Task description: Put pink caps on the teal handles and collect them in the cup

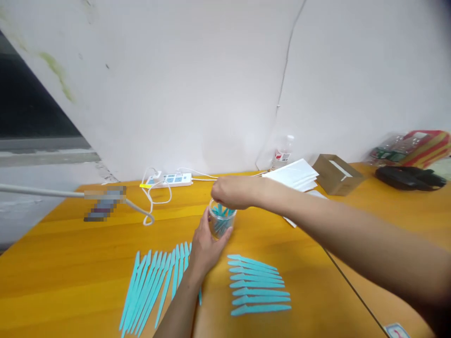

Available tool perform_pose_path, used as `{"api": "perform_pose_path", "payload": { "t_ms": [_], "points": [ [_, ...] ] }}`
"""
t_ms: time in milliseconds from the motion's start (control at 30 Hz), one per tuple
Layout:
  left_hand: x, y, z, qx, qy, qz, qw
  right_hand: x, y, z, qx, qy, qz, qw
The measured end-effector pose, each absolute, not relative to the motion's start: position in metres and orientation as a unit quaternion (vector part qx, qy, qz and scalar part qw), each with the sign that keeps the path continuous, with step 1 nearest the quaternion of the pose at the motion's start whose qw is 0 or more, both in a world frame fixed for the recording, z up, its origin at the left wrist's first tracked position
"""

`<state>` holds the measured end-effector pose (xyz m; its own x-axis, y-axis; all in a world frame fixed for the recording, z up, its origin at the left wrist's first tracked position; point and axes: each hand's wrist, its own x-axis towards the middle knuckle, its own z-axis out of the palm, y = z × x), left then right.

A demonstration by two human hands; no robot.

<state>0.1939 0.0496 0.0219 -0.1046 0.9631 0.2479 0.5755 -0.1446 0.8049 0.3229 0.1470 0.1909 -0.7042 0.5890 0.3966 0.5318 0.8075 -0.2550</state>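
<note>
A clear round jar (222,224) stands on the table with several short teal pieces (221,212) inside it. My left hand (207,241) is wrapped round the jar's near side, thumb on the right. Over the jar's mouth, my right hand (230,192) is bent down with its fingers curled; the fingertips are hidden, and I cannot see what they hold. Slim teal plastic sticks with a narrow blade-like end lie in two groups: a fanned, upright row (151,286) left of my left forearm, partly covered by it, and a stacked row of sideways sticks (259,285) to the right.
A white power strip (176,179) with cables lies along the wall. At the left is a blurred-out phone-like object (105,204). Behind my right arm are white sheets (292,174), a bottle (282,155), a brown box (336,174) and a black case (408,178).
</note>
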Motion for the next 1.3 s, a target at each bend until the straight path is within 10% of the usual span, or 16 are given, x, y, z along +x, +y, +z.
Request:
{"api": "perform_pose_path", "payload": {
  "t_ms": [100, 233, 367, 533, 1133, 1300],
  "points": [
    [0.194, 0.049, 0.022, 0.624, 0.616, 0.418, 0.236, 0.329, 0.125, 0.167, -0.251, -0.954, 0.039, 0.157],
    [0.193, 0.05, 0.018, 0.622, 0.618, 0.418, 0.239, 0.398, 0.064, 0.116, -0.371, -0.881, 0.117, 0.27],
    [0.193, 0.052, 0.013, 0.62, 0.621, 0.419, 0.232, 0.457, 0.022, 0.056, -0.483, -0.824, 0.285, 0.078],
    [0.194, 0.052, 0.012, 0.626, 0.624, 0.413, 0.221, 0.465, 0.024, 0.03, -0.532, -0.782, 0.319, 0.061],
    [0.192, 0.051, 0.011, 0.626, 0.627, 0.403, 0.229, 0.48, 0.071, 0.188, -0.475, -0.859, 0.105, 0.162],
    [0.193, 0.05, 0.012, 0.627, 0.621, 0.411, 0.228, 0.401, 0.121, 0.219, -0.353, -0.933, 0.046, 0.046]
  ]
}}
